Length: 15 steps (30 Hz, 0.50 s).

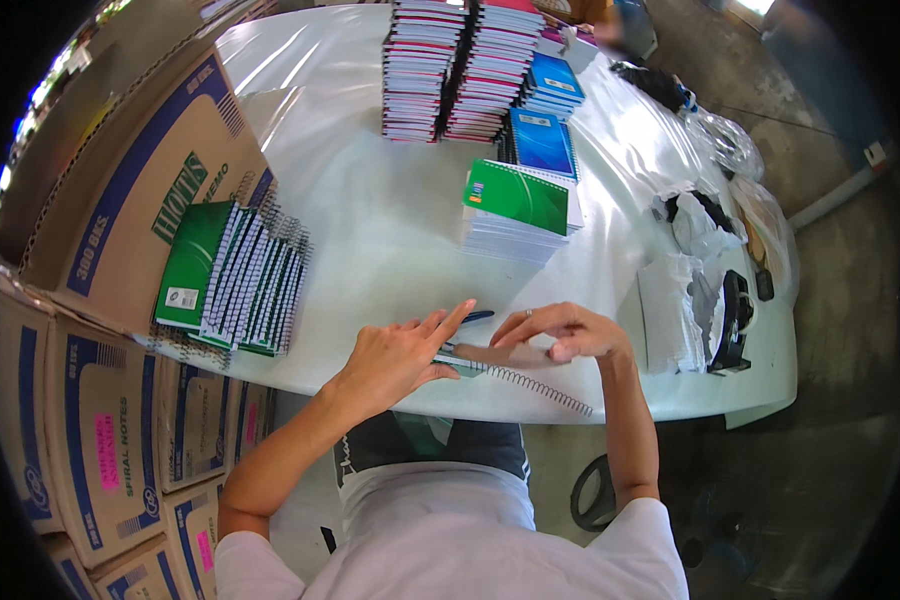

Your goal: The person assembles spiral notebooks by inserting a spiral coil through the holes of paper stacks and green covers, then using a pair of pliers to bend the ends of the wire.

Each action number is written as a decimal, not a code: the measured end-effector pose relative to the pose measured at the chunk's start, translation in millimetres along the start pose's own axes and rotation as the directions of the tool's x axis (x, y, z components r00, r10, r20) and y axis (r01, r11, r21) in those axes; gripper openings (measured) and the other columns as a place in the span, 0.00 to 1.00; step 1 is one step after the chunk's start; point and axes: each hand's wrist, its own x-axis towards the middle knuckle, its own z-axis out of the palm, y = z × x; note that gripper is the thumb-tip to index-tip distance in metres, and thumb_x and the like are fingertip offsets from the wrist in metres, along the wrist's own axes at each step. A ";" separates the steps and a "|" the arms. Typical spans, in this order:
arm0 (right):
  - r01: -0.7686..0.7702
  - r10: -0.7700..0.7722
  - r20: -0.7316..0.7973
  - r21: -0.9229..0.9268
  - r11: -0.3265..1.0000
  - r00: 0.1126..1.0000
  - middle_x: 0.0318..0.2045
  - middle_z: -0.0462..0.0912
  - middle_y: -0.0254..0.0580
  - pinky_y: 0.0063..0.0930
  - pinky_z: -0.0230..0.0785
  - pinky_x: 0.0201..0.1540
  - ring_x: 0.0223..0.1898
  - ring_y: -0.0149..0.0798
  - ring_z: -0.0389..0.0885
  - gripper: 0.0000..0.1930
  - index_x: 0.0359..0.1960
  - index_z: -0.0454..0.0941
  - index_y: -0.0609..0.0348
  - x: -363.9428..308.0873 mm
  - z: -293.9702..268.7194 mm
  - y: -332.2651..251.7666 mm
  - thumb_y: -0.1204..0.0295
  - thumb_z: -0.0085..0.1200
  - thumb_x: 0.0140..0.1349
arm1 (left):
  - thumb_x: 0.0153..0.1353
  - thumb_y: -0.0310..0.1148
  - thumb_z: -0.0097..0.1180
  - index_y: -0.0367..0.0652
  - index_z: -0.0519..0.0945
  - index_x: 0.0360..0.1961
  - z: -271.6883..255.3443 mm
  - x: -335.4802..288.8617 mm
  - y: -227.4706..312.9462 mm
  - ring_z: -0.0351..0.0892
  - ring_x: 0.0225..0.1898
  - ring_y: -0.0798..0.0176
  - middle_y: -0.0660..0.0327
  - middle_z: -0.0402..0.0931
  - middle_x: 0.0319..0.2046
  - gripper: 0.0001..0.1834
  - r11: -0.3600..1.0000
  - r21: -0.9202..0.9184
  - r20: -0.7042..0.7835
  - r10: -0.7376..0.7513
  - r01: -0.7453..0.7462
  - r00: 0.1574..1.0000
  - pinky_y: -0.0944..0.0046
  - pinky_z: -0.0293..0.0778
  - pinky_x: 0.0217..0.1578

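Note:
At the table's near edge, my left hand (400,355) grips the left end of a thin notebook (458,361), fingers stretched over it and thumb beneath. A loose wire spiral (535,388) runs from the notebook toward the lower right, its far end free. My right hand (570,330) curves over a brown board (505,355), blurred by motion, with thumb and bent fingers closed at its right end. Just beyond my left fingertips lies a dark blue slender tool (478,315), partly hidden.
Green spiral notebooks (240,275) lean by a large cardboard box (150,200) on the left. Ahead stand a green-topped stack (515,200), blue notebooks (542,140) and tall red-edged stacks (490,70). Plastic wrapping (705,225) and a black tool (733,320) lie right. Cartons (100,430) are stacked below left.

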 end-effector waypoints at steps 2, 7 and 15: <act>-0.130 0.107 -0.090 -0.327 0.936 0.990 0.51 0.82 0.47 0.34 0.67 0.55 0.51 0.43 0.78 0.28 0.52 0.83 0.61 11.2 8.9 0.7 0.50 0.63 0.59 | 0.52 0.54 0.65 0.55 0.55 0.74 -1.4 0.8 -1.8 0.85 0.38 0.53 0.58 0.79 0.52 0.51 1.000 -0.011 -0.001 0.009 -0.009 1.000 0.56 0.80 0.31; 0.157 -0.157 -0.002 0.057 0.986 0.988 0.49 0.82 0.46 0.33 0.66 0.55 0.52 0.40 0.77 0.25 0.52 0.83 0.59 14.4 8.6 -2.7 0.56 0.65 0.58 | 0.50 0.53 0.67 0.57 0.55 0.74 -5.6 1.1 -3.1 0.84 0.39 0.54 0.59 0.78 0.54 0.52 1.000 0.010 -0.003 -0.022 0.022 1.000 0.56 0.80 0.32; 0.089 -0.089 0.008 -0.074 0.993 0.996 0.50 0.82 0.46 0.34 0.66 0.56 0.51 0.41 0.78 0.25 0.52 0.82 0.62 31.1 11.5 4.3 0.57 0.65 0.58 | 0.47 0.50 0.70 0.58 0.56 0.74 -8.2 -4.5 -12.5 0.82 0.49 0.56 0.63 0.76 0.57 0.54 0.998 -0.011 -0.016 -0.063 0.063 0.998 0.57 0.81 0.38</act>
